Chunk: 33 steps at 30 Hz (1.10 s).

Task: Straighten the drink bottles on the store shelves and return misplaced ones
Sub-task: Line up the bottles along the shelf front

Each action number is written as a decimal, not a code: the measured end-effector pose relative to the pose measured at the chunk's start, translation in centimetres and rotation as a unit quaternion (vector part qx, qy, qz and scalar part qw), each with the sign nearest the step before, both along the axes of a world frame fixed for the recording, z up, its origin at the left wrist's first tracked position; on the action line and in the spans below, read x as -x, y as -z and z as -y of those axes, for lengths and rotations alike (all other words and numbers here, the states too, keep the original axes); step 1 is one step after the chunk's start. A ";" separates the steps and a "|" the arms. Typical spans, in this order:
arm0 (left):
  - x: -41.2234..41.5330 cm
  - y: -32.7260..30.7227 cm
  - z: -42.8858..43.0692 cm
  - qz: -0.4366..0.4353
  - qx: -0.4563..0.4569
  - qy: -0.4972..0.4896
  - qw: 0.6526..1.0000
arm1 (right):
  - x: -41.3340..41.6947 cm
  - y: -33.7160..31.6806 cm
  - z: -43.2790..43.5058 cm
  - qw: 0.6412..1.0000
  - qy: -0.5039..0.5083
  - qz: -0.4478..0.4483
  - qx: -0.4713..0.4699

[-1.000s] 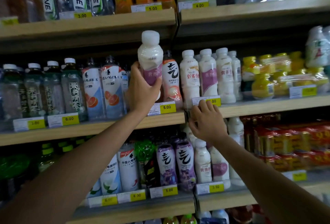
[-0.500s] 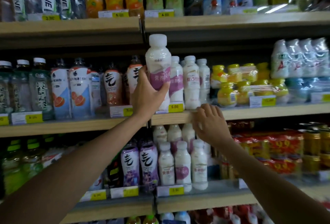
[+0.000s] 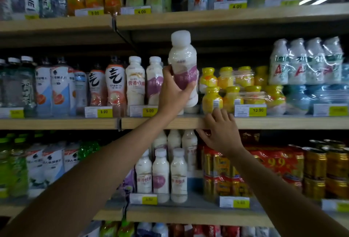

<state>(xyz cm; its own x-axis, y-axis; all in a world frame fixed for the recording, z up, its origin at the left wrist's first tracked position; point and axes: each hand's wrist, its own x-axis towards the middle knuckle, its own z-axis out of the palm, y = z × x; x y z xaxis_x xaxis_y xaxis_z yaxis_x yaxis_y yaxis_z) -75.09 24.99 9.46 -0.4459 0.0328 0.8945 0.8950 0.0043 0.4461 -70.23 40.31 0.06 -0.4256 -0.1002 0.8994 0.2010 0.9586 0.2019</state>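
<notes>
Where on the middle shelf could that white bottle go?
Likely only the slot behind the left hand gripping the white, purple-labelled plastic bottle, between the standing white bottles and the wrapped yellow bottles; its floor is hidden. Elsewhere the wooden shelf is packed.

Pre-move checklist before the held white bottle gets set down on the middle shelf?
1. Grip: left hand wraps white bottle at its label: ok.
2. Held upright: ok.
3. Row match: matching bottles stand just left of it: ok.
4. Free slot beneath it: cannot tell, the hand hides it.
5. Other hand: right hand rests on shelf edge, right of the bottle: ok.
</notes>
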 end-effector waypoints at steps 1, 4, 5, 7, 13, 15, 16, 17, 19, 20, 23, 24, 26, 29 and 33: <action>0.1 -0.2 -0.5 0.003 0.005 0.005 1.000 | 0.0 0.0 -0.3 1.000 -0.006 0.002 -0.008; 0.5 -0.8 -1.9 0.010 0.030 0.002 1.000 | 0.0 -0.2 -0.9 1.000 -0.020 0.005 -0.011; 0.6 -0.9 -2.4 0.008 0.036 -0.001 0.999 | 0.0 -0.2 -0.9 1.000 -0.024 0.002 -0.008; 0.9 -1.2 -3.1 -0.006 0.040 -0.013 0.999 | 0.0 -0.2 -0.9 1.000 -0.029 -0.002 -0.004; 1.9 -1.7 -4.2 -0.038 0.049 -0.053 0.997 | 0.0 -0.1 -1.1 0.999 -0.041 -0.013 -0.004; 2.5 -1.3 -4.3 -0.029 0.056 -0.059 0.996 | 0.1 0.0 -1.1 0.999 -0.042 -0.015 -0.003; 2.7 -1.0 -4.4 -0.018 0.061 -0.063 0.996 | 0.1 0.0 -1.1 0.999 -0.043 -0.016 -0.003; 3.0 -0.8 -4.4 -0.006 0.067 -0.069 0.995 | 0.1 -0.1 -1.2 0.999 -0.044 -0.016 -0.002; 3.4 -0.6 -4.4 0.010 0.083 -0.081 0.993 | 0.1 -0.1 -1.1 0.999 -0.043 -0.018 -0.002; 3.5 -0.6 -4.4 0.015 0.094 -0.082 0.992 | 0.1 -0.1 -1.1 0.999 -0.042 -0.019 -0.002; 3.6 -0.9 -4.6 0.031 0.120 -0.074 0.990 | 0.1 -0.1 -1.0 0.999 -0.042 -0.020 0.004; 3.6 -1.0 -4.7 0.035 0.123 -0.077 0.989 | 0.1 -0.1 -1.0 0.999 -0.043 -0.020 0.007; 3.7 -1.1 -5.1 0.044 0.130 -0.100 0.986 | 0.1 -0.1 -1.0 0.999 -0.045 -0.020 0.011; 4.1 -1.5 -5.6 0.085 0.155 -0.138 0.975 | 0.1 -0.1 -0.9 0.999 -0.044 -0.016 0.020; 4.5 -2.2 -5.5 0.120 0.202 -0.164 0.958 | 0.1 -0.1 -0.8 0.999 -0.042 -0.014 0.029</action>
